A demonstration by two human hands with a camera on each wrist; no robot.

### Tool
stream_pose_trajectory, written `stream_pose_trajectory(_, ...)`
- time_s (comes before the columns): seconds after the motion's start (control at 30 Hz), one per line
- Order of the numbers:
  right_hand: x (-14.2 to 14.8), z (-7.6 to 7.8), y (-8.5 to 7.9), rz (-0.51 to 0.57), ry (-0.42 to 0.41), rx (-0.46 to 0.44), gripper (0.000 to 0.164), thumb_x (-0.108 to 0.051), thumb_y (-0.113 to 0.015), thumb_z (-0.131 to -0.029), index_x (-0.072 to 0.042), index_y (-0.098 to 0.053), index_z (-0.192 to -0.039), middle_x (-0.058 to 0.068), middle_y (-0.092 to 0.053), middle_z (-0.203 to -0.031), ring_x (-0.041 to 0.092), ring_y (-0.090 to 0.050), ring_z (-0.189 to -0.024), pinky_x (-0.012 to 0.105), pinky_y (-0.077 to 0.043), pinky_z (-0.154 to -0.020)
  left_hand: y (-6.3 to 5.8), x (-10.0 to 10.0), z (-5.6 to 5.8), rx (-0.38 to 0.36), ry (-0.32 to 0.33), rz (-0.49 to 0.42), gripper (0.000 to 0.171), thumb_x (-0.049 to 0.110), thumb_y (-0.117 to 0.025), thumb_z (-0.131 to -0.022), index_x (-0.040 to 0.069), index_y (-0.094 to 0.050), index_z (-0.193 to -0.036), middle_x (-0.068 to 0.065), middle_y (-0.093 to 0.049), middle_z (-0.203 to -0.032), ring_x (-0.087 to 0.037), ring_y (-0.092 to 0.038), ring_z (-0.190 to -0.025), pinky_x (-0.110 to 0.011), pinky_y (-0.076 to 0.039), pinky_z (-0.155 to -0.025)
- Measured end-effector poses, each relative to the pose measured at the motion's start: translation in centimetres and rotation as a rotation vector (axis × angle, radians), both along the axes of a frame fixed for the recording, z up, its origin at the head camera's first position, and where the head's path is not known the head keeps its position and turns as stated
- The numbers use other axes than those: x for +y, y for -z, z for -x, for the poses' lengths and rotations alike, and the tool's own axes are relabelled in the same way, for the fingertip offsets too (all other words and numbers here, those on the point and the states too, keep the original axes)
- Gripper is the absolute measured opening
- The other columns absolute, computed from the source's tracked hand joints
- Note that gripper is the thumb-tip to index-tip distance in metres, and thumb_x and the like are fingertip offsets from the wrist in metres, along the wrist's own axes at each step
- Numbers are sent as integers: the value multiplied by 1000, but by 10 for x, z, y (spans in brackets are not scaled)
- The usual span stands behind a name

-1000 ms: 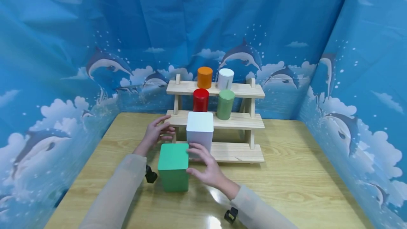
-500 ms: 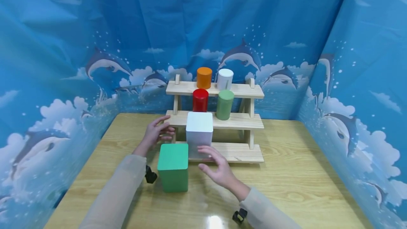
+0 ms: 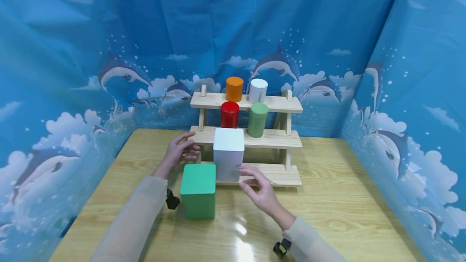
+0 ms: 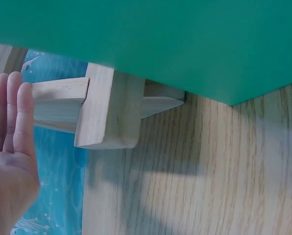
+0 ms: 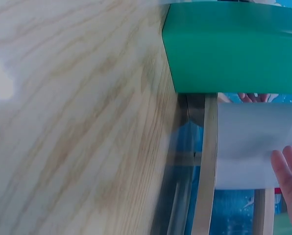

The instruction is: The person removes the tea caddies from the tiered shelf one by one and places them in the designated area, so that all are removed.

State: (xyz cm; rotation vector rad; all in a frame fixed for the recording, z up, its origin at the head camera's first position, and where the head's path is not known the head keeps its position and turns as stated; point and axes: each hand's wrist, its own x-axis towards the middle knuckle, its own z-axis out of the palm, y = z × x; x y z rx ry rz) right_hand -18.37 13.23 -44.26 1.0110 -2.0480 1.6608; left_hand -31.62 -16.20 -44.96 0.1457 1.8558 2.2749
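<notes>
A tall white box (image 3: pixel 228 159) stands upright on the bottom shelf of the wooden rack (image 3: pixel 271 173). My right hand (image 3: pixel 260 191) is at its lower right edge, fingers loosely extended; in the right wrist view those fingers (image 5: pixel 283 166) overlap the white face. Close to the rack's left end is my left hand (image 3: pixel 177 153), its fingertips near the middle shelf. The left wrist view shows its fingers (image 4: pixel 24 115) straight, with nothing in the palm. On the table between my forearms stands a green box (image 3: pixel 198 193), which fills the top of the left wrist view.
Red (image 3: pixel 229 115) and green (image 3: pixel 258 120) cylinders stand on the middle shelf. Orange (image 3: pixel 234 89) and white (image 3: pixel 258 90) ones occupy the top shelf. The wood-grain table (image 3: pixel 338 197) is enclosed by a blue dolphin-print curtain (image 3: pixel 218 19).
My right hand has moved right, from the green box's right side across the front of the white box to its lower right edge. My left hand and both boxes have stayed put.
</notes>
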Motion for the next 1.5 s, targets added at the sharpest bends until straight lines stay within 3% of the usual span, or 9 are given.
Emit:
stream_pose_trajectory(0.17,6,1,0,7,27,-43,29,15,-58,-83,17,-51,-111,34,-49,-117,47,-52,-98,35,-56,-79,4,1,3,4,-29,-13,45,18,-55,-95,10,-44,-138,-11,-70,-85,-25,-68,-77,-48,-55,-74)
stream_pose_trajectory(0.47,15,5,-5,-3,85,-14,29,19,-54,-82,16,-52,-112,34,-51,-115,46,-54,-97,41,-55,-79,17,1,13,22,-94,58,50,30,-65,-88,14,-50,-133,-8,-70,-84,-23,-68,-76,-47,-55,-74)
stream_pose_trajectory(0.77,16,16,-10,18,122,-13,28,17,-52,-85,17,-52,-113,33,-54,-109,48,-54,-95,38,-55,-80,14,4,10,35,-109,62,51,26,-67,-87,12,-49,-132,-9,-69,-82,-22,-68,-73,-46,-56,-72)
stream_pose_trajectory(1.03,12,24,-21,27,184,-73,25,9,-53,-89,14,-53,-114,28,-57,-108,46,-55,-97,38,-54,-80,11,5,13,-14,-128,94,52,29,-68,-86,14,-49,-132,-13,-68,-88,-23,-68,-76,-43,-57,-72)
stream_pose_trajectory(1.27,8,34,-30,54,202,-55,26,8,-55,-89,15,-52,-113,31,-55,-109,47,-55,-97,40,-53,-83,11,5,15,-46,-138,84,51,31,-68,-85,17,-51,-130,-13,-68,-88,-24,-68,-76,-43,-57,-71)
stream_pose_trajectory(1.5,6,41,-41,38,193,-101,34,2,-58,-89,15,-49,-119,32,-53,-116,50,-53,-102,52,-52,-82,12,5,15,-35,-128,83,50,30,-68,-86,18,-50,-131,-18,-66,-95,-24,-68,-75,-41,-57,-68)
